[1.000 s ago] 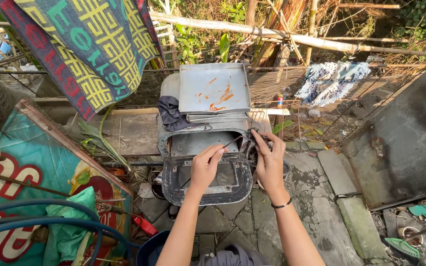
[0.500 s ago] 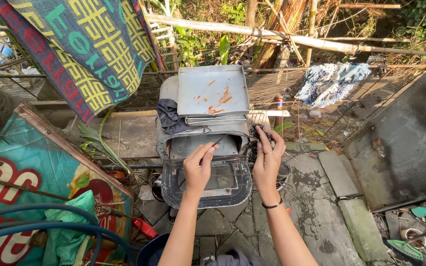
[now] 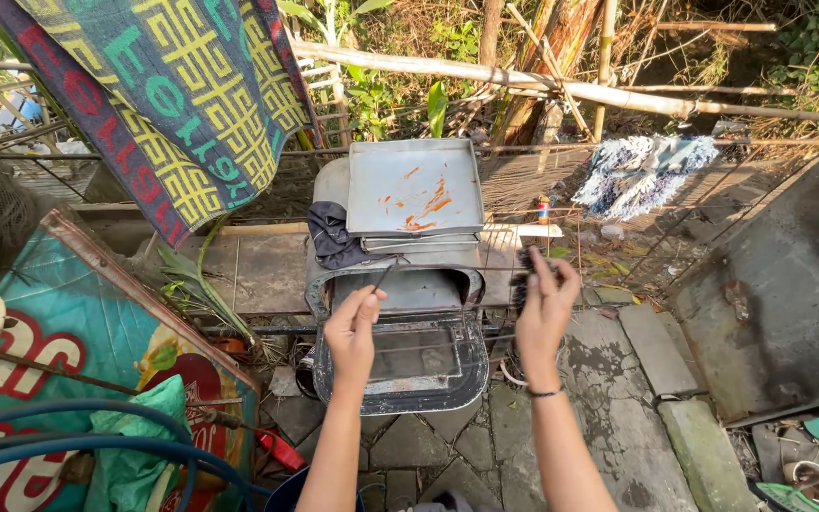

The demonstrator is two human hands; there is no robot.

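a patterned blanket (image 3: 177, 104) hangs left, a blue-white rag (image 3: 639, 171) on the fence (image 3: 542, 180).

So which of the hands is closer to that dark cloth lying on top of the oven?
Left. The left hand is just below and right of the dark cloth; the right hand is far off right, past the oven.

Outdoor yard in daylight. Cracked stone paving (image 3: 618, 379) covers the near ground. A patterned rug (image 3: 172, 104) hangs far left; bamboo poles (image 3: 542, 81) and a wire fence (image 3: 561, 180) cross the far side. A dark metal sheet (image 3: 779, 284) leans right.
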